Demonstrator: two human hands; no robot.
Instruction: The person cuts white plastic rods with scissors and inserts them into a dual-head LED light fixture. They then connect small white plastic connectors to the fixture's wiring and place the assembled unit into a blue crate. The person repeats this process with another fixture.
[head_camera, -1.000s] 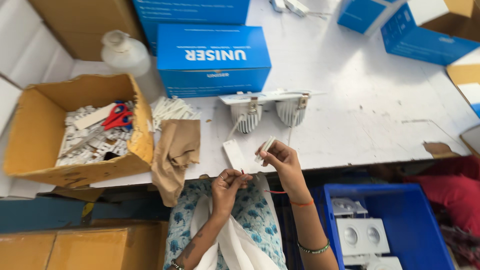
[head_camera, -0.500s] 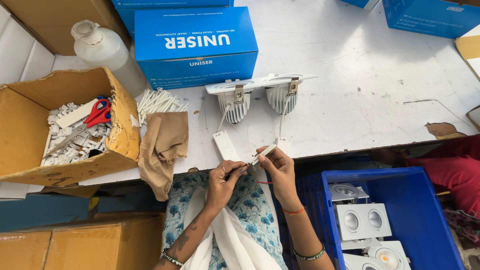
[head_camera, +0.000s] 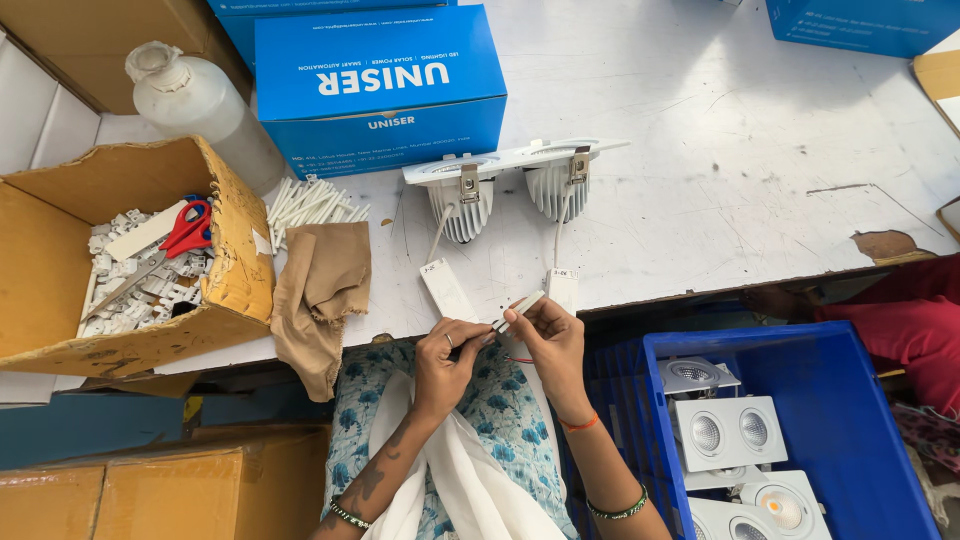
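left hand (head_camera: 445, 365): ring, beaded bracelet | right hand (head_camera: 550, 345): orange thread, green bangle

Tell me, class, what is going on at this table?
A seated person holds a small white strip between the left hand and right hand at the table edge. A twin light fitting lies ahead, its wires leading to two white driver units. A cardboard box holds scissors; a blue crate holds more fittings.

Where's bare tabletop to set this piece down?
Free: the white table right of the twin downlight fixture, up to the torn edge patch. Crowded: left side, with brown cloth, white strips and cardboard box.
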